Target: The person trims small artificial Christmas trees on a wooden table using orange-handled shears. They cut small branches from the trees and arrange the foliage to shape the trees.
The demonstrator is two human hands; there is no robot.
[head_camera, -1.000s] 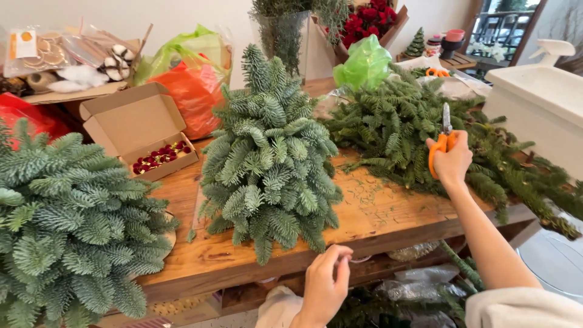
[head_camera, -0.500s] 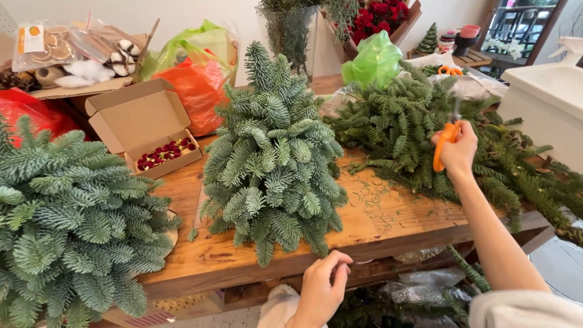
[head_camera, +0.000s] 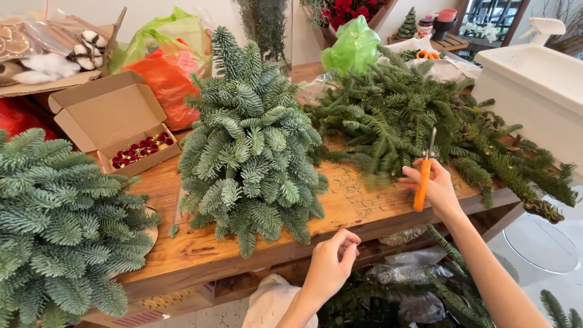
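My right hand (head_camera: 438, 189) grips orange-handled scissors (head_camera: 424, 176), blades pointing up, at the front right of the wooden table (head_camera: 358, 203), just before a loose pile of green fir branches (head_camera: 413, 115). My left hand (head_camera: 331, 264) hovers below the table's front edge with fingers curled; I cannot make out anything in it. A small cone-shaped tree of bluish fir sprigs (head_camera: 249, 146) stands upright on the table's middle, left of both hands.
A second fir tree (head_camera: 54, 225) fills the near left. An open cardboard box with red berries (head_camera: 136, 149) lies behind it. Orange and green plastic bags (head_camera: 167, 73), a white tub (head_camera: 534, 91) at right, more greenery under the table.
My right hand has come down and toward me with the scissors, from over the branch pile to the table's front edge. The left hand has risen slightly.
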